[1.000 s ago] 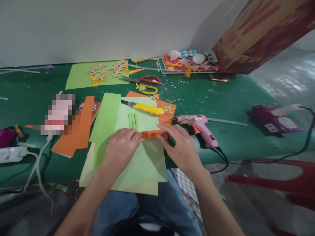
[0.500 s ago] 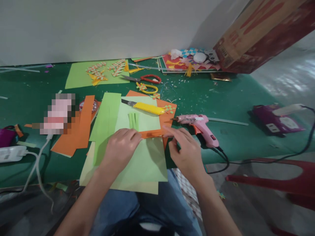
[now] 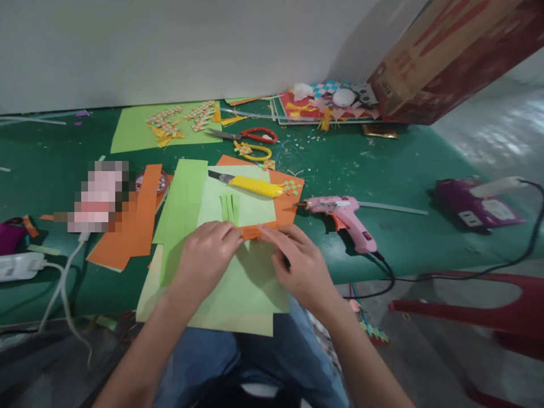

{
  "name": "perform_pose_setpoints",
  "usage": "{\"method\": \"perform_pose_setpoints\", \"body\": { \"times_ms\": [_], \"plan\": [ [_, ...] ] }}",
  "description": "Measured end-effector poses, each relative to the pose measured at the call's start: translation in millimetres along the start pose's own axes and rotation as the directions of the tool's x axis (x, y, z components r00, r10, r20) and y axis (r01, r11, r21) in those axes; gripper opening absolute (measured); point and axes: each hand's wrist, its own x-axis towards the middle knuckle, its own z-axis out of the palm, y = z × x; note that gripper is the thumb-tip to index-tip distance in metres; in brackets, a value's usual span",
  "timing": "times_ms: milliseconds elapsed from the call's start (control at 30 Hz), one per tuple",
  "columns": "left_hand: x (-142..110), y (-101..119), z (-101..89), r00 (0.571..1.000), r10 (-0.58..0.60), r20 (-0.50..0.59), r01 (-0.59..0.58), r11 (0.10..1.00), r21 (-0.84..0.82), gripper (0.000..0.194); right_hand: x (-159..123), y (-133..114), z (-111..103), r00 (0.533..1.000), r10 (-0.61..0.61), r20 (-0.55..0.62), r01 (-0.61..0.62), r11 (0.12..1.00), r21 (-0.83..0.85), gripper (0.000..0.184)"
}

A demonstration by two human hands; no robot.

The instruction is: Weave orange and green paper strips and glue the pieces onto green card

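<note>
A narrow bundle of orange paper strips (image 3: 250,231) lies across pale green paper sheets (image 3: 255,283) in front of me. My left hand (image 3: 210,249) is closed, its fingertips gripping the left end of the strips. From the right, my right hand (image 3: 302,263) is curled, index finger and thumb pressed on the strips close to my left fingertips. Its palm hides the strips' right end. Just beyond my left fingers lie several short green paper strips (image 3: 230,208). A yellow utility knife (image 3: 253,185), blade out, rests above them on the paper.
Right of the sheets lies a pink glue gun (image 3: 340,212) with a glue stick and black cord. Red-handled scissors (image 3: 255,135) and yellow-handled scissors (image 3: 259,150) sit farther back. Green sheets (image 3: 182,192) and orange paper (image 3: 147,218) lie left. A purple power socket (image 3: 478,204) stands far right.
My right hand has slid left along the orange strips, from their right end towards my left hand. My left hand keeps its hold in about the same place.
</note>
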Motion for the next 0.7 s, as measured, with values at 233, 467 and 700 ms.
{"method": "perform_pose_setpoints", "body": {
  "times_ms": [233, 467, 700],
  "plan": [
    [-0.6, -1.7, -0.1, 0.999, 0.004, 0.042, -0.004, 1.0, 0.015, 0.017, 2.6, -4.4, 4.0, 0.996, -0.06, 0.067, 0.062, 0.998, -0.023, 0.057],
    [0.5, -2.0, 0.8, 1.0, 0.0, 0.005, 0.0, 1.0, 0.024, 0.017, 4.1, -6.9, 1.2, 0.989, -0.083, 0.122, 0.089, 0.995, -0.049, 0.065],
    [0.8, -0.8, -0.9, 0.999, -0.051, 0.004, 0.051, 0.998, -0.043, 0.015, 4.7, -6.5, 1.4, 0.994, -0.061, 0.089, 0.065, 0.997, -0.032, 0.074]
  ]
}}
